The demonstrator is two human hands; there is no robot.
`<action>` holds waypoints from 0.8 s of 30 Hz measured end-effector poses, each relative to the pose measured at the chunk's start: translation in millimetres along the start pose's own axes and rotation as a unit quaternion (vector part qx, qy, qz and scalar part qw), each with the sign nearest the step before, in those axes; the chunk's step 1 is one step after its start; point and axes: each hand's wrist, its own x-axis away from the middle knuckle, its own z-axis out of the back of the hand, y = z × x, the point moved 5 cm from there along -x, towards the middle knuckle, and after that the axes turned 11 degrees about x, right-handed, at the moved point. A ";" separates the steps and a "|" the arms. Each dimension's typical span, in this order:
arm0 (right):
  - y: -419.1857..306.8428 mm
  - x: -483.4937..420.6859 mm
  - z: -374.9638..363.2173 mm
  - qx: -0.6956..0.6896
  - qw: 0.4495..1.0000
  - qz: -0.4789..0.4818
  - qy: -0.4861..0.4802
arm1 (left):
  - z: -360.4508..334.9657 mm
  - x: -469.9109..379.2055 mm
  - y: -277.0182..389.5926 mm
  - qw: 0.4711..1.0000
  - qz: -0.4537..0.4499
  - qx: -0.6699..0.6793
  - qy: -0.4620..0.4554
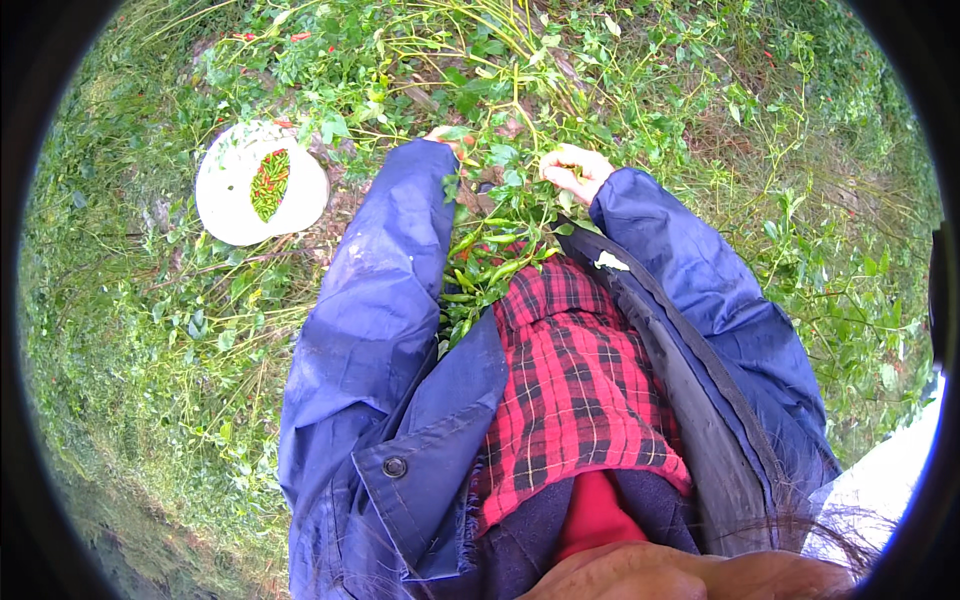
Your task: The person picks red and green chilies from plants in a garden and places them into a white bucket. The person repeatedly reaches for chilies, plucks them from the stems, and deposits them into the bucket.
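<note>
My left hand (pixel 448 139) reaches past the blue jacket cuff into leafy chilli plants (pixel 504 161); foliage and the sleeve hide most of it, with something reddish at the fingers. To the right, my right hand (pixel 574 171) has its fingers curled round a small bit of green, perhaps a chilli or stem. Between my forearms and against my lap, a branch bears several long green chillies (pixel 506 271) among leaves. At the left, a white container (pixel 225 196) with an oval opening holds many small green and red chillies (pixel 270 186).
Low chilli plants and weeds surround me, with scattered red chillies (pixel 300 36) at the upper left. Woody stems (pixel 566 71) and dry grass lie ahead. A bright white surface (pixel 870 495) shows at the lower right, and a dark object (pixel 939 296) stands at the right rim.
</note>
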 end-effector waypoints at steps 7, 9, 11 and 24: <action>0.3 -1.0 -0.2 -0.020 1.000 0.014 0.010 | 103.5 50.4 94.4 0.971 -0.082 0.044 0.221; 1.3 -2.1 -1.0 -0.032 0.999 0.020 0.016 | 107.6 63.1 106.2 0.959 0.049 -0.052 0.273; 2.6 -2.6 -2.4 -0.006 1.000 0.028 0.006 | 69.8 66.3 91.6 0.954 -0.002 -0.242 0.175; 17.8 -3.8 -2.0 0.008 0.999 0.041 0.030 | -11.3 53.4 27.9 0.903 0.030 -0.428 -0.006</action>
